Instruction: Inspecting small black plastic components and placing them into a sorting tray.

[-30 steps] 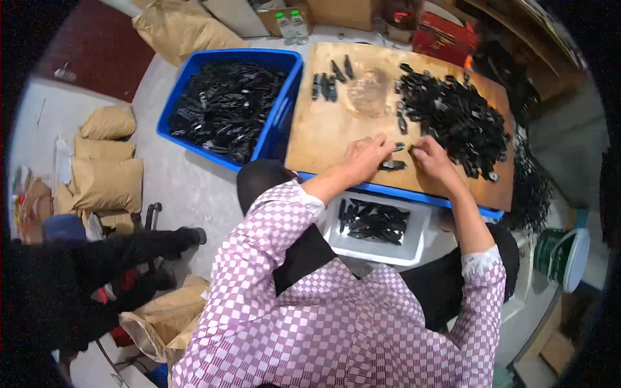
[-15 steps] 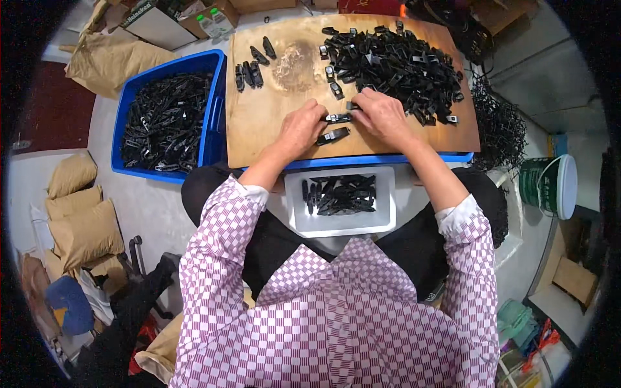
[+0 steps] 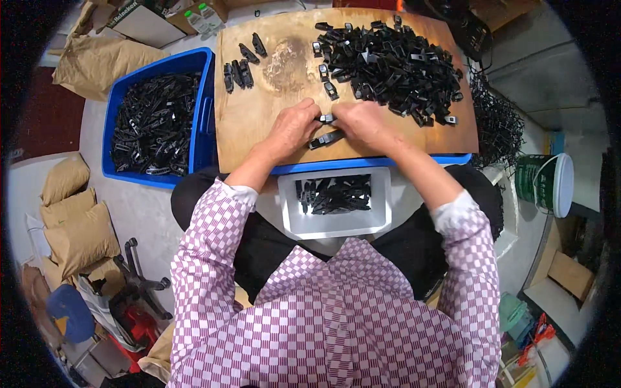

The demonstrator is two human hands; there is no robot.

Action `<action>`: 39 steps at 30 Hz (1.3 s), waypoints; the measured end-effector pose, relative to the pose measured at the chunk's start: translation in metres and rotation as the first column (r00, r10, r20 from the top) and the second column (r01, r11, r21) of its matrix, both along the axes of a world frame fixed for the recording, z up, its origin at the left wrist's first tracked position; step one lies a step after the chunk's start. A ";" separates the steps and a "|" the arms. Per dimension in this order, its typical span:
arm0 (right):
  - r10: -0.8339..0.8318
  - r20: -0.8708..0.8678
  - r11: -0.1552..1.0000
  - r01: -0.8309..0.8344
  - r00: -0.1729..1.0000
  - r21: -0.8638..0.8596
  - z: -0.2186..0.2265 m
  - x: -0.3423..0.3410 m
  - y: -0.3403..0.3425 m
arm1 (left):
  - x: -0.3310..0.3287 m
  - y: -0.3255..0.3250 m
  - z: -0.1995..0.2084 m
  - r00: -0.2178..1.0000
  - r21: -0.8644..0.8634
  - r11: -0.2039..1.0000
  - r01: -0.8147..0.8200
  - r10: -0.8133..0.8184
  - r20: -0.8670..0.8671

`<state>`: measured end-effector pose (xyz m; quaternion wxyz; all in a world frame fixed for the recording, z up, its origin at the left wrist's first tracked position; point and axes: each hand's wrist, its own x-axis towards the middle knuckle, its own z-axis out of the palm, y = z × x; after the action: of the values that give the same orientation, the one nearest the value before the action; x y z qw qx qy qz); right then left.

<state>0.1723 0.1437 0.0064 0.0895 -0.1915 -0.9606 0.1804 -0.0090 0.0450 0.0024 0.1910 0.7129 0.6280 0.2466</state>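
Note:
Over the wooden board, my left hand pinches one end of a small black plastic part with a silvery patch. My right hand is closed at the part's other end, and its fingers hide much of the piece. Just below, a similar black part lies slantwise on the board between my hands. Beyond my right hand spreads a big heap of small black plastic pieces. Several longer black parts lie in a group at the board's far left.
The wooden board rests over a blue bin. Left of it stands a blue crate full of black parts. A white tray with black parts sits at my lap. A green bucket stands at the right, near a black tangled pile.
My right hand has moved left, close against my left hand, bringing its pinched small piece to the part held there. The whole view has shifted slightly.

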 end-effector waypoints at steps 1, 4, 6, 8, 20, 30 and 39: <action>0.021 -0.017 1.000 -0.021 1.000 0.017 -0.002 -0.001 0.001 | 0.001 0.003 0.003 1.000 0.012 1.000 0.002 -0.002 -0.005; 0.027 -0.030 1.000 -0.027 0.999 0.006 0.001 -0.006 -0.002 | -0.001 -0.003 0.001 1.000 0.052 0.999 0.003 -0.003 0.006; 0.042 -0.049 0.999 -0.042 0.998 0.017 0.006 -0.010 0.009 | 0.003 -0.004 -0.001 1.000 0.051 0.999 0.000 0.000 -0.012; 0.012 0.016 1.000 -0.011 1.000 -0.024 0.011 -0.011 0.019 | 0.007 -0.010 -0.003 1.000 0.012 1.000 0.025 -0.025 -0.010; -0.216 -0.100 0.967 0.227 0.971 0.114 -0.018 -0.046 0.018 | -0.098 0.025 0.012 0.696 0.088 0.726 -0.682 0.682 -0.226; -0.183 -0.198 0.983 0.183 0.963 -0.021 -0.054 -0.009 0.015 | -0.099 0.016 0.006 0.855 -0.080 0.870 -0.486 0.454 -0.251; -0.314 -0.384 0.850 0.438 0.868 0.294 -0.052 0.002 -0.006 | -0.066 0.040 -0.062 0.953 -0.027 0.980 -0.198 0.199 0.229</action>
<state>0.1748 0.1379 -0.0461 0.3136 -0.3257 -0.8919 0.0027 -0.0751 0.0852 -0.0599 0.2381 0.6124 0.6706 0.3444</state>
